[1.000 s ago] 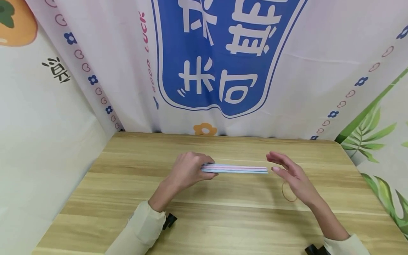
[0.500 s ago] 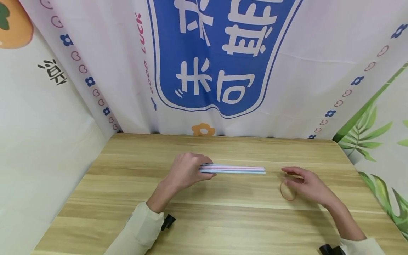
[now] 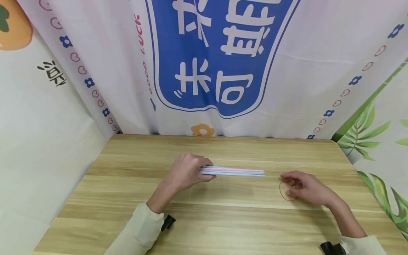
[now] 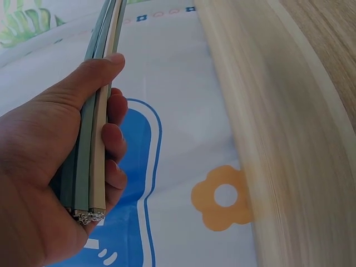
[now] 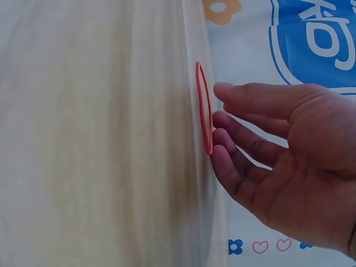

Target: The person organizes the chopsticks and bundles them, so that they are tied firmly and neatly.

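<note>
My left hand [image 3: 188, 171] grips one end of a bundle of thin pastel sticks [image 3: 239, 171], pink and light blue, above the table. In the left wrist view the thumb lies across the sticks [image 4: 83, 167] and the fingers curl round behind. Their exact kind I cannot tell; the near ends look silvery. My right hand [image 3: 310, 187] is low over the table with fingers loosely bent and apart from the thumb. A red rubber band [image 5: 200, 108] lies flat by its fingertips; whether they touch it I cannot tell. Part of the band [image 3: 280, 191] is behind the hand in the head view.
The wood-grain table [image 3: 204, 226] reaches back to a white curtain [image 3: 306, 95] with a blue printed panel. Printed cloth [image 3: 376, 148] hangs along the right side, and a pale sheet [image 3: 47, 148] along the left.
My right hand has moved from beside the sticks' free ends, rightward and down to the rubber band, its fingers bending more. The left hand keeps its hold on the sticks, nearly still.
</note>
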`<action>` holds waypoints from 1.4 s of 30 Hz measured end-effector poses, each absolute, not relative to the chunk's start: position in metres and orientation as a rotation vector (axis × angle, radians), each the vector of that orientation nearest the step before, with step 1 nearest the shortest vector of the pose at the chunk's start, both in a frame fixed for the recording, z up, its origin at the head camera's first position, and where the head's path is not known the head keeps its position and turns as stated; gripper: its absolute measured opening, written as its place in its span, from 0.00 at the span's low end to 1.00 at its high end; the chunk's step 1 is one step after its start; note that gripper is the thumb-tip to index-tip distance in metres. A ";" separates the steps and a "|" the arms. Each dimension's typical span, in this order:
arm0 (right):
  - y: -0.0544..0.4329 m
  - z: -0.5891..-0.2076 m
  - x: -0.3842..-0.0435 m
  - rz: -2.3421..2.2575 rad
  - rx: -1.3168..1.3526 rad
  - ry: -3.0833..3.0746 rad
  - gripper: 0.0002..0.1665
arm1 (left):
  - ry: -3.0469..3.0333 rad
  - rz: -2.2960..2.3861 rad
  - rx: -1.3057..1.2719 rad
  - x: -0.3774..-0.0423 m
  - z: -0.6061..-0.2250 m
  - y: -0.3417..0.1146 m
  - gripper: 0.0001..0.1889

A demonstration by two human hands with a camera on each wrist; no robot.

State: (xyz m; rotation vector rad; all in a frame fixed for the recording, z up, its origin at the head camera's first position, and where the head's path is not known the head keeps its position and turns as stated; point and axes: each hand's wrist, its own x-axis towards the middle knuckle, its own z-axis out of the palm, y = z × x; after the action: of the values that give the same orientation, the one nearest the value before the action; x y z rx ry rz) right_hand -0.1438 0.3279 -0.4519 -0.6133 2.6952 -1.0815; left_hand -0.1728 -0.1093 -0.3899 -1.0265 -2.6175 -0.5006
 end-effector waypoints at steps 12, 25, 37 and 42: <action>0.334 -0.450 -0.149 -1.061 -0.508 2.688 0.25 | -2.643 -0.517 -1.014 -0.173 -0.392 -0.109 0.12; 0.332 -0.453 -0.151 -1.001 -0.485 2.754 0.16 | -2.648 -0.523 -1.053 -0.172 -0.395 -0.109 0.10; 0.321 -0.442 -0.144 -1.020 -0.553 2.806 0.11 | -2.639 -0.501 -1.056 -0.170 -0.396 -0.106 0.11; 0.306 -0.426 -0.142 -1.092 -0.543 2.850 0.12 | -2.634 -0.478 -1.059 -0.171 -0.395 -0.105 0.11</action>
State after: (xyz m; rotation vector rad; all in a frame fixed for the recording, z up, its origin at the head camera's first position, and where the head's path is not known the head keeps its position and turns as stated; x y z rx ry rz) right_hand -0.1419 0.3057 -0.4257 -0.5433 2.8501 -1.0921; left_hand -0.1710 -0.1054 -0.3946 -1.0591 -2.6339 -0.4780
